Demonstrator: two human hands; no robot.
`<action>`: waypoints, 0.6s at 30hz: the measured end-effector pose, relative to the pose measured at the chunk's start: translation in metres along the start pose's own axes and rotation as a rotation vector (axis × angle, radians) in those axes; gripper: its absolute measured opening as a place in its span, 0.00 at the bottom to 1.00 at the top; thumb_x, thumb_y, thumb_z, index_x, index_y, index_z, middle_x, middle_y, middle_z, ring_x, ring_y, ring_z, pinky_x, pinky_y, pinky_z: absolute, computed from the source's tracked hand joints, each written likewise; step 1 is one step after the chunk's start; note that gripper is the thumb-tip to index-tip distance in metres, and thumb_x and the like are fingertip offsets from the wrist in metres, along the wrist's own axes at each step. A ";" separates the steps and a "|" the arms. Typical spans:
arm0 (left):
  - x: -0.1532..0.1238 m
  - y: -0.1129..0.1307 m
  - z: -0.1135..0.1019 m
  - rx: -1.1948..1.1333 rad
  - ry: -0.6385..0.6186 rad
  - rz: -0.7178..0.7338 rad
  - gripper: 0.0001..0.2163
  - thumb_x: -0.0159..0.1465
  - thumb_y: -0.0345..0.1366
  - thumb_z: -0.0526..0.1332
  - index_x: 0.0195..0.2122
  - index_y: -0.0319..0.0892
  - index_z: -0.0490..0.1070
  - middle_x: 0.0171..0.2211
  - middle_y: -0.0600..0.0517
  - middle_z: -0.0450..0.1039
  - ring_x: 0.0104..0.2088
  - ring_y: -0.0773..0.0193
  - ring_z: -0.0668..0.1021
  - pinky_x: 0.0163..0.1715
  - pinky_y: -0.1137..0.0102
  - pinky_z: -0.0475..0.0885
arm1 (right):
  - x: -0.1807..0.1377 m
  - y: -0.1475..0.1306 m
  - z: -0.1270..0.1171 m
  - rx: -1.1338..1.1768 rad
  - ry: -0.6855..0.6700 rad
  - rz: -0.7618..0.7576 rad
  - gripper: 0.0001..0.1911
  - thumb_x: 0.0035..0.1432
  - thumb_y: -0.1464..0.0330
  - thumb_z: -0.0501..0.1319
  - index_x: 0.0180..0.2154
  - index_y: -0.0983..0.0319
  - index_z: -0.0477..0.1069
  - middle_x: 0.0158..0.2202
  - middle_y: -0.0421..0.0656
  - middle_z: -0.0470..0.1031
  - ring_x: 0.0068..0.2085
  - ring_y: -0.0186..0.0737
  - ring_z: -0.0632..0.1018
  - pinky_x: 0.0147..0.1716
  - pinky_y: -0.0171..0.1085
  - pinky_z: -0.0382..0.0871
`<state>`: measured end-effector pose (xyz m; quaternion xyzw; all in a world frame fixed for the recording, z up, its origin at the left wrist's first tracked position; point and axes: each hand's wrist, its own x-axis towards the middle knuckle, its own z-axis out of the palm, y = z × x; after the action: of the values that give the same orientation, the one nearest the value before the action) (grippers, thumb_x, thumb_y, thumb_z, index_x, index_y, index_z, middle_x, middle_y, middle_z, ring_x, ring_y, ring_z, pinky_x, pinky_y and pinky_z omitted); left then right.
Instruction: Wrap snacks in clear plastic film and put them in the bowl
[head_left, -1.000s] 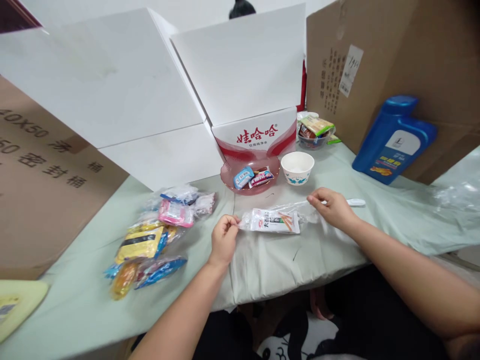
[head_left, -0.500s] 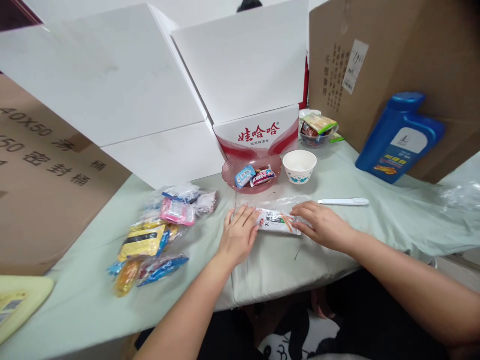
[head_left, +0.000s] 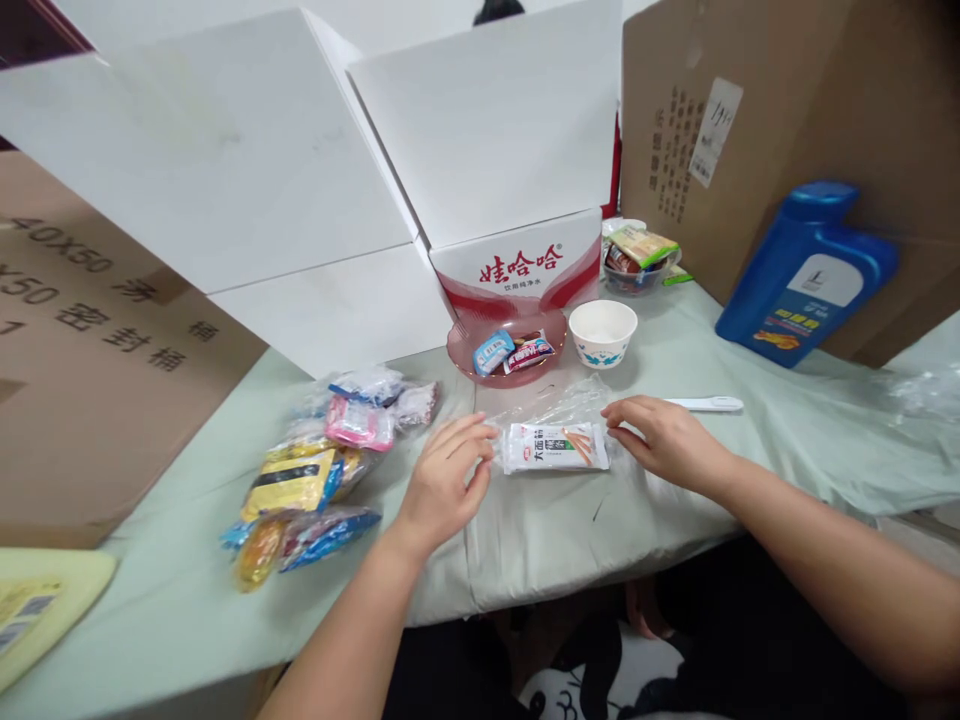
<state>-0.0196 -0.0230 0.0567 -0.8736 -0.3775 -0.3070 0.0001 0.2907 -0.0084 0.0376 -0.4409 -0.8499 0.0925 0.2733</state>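
Beside the white packet (head_left: 556, 446), the left hand (head_left: 448, 478) gaped; whether the right hand (head_left: 667, 442) gripped was unclear; slack film (head_left: 581, 402) risked snagging.

2 hands (head_left: 442, 482) apart, fingers (head_left: 627, 412) loosely curved

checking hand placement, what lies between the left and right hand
Head view: a white packet lies between left hand and right hand, with clear plastic along its far side.

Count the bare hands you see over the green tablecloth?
2: the left hand beside the left end of the white snack packet, and the right hand by its right end. Both show plainly.
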 end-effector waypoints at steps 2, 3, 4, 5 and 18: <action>-0.001 0.008 -0.011 -0.083 -0.224 0.013 0.08 0.59 0.24 0.54 0.33 0.43 0.66 0.42 0.51 0.76 0.54 0.57 0.73 0.60 0.56 0.60 | -0.002 -0.003 -0.001 0.030 -0.079 0.021 0.10 0.65 0.67 0.52 0.43 0.60 0.70 0.45 0.48 0.77 0.43 0.44 0.79 0.42 0.42 0.71; -0.001 0.012 -0.017 -0.116 -0.355 0.003 0.08 0.58 0.23 0.54 0.33 0.44 0.66 0.39 0.53 0.77 0.51 0.59 0.75 0.61 0.56 0.58 | -0.003 -0.004 -0.001 0.030 -0.126 0.045 0.11 0.65 0.66 0.53 0.46 0.60 0.69 0.47 0.49 0.76 0.43 0.45 0.79 0.41 0.42 0.71; -0.002 0.017 -0.022 -0.143 -0.489 -0.016 0.08 0.57 0.24 0.55 0.32 0.44 0.67 0.36 0.55 0.76 0.46 0.61 0.77 0.62 0.55 0.56 | -0.003 -0.006 -0.001 0.018 -0.173 0.076 0.14 0.65 0.64 0.53 0.50 0.61 0.68 0.49 0.49 0.75 0.43 0.45 0.79 0.41 0.42 0.71; -0.002 0.021 -0.026 -0.164 -0.609 -0.042 0.07 0.57 0.25 0.56 0.32 0.44 0.67 0.32 0.57 0.75 0.40 0.63 0.78 0.63 0.55 0.56 | -0.002 -0.007 -0.002 -0.002 -0.223 0.104 0.17 0.66 0.62 0.53 0.53 0.61 0.67 0.50 0.50 0.75 0.43 0.46 0.79 0.41 0.42 0.71; -0.007 0.015 0.017 0.089 -0.298 -0.098 0.15 0.64 0.32 0.59 0.52 0.44 0.66 0.53 0.43 0.69 0.52 0.51 0.73 0.51 0.55 0.71 | -0.008 -0.021 -0.031 -0.192 -0.509 0.068 0.12 0.60 0.62 0.60 0.26 0.58 0.76 0.23 0.43 0.76 0.25 0.43 0.76 0.25 0.37 0.61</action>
<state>-0.0040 -0.0343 0.0432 -0.8892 -0.4286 -0.1565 -0.0323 0.2973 -0.0300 0.0687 -0.4557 -0.8808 0.1283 0.0047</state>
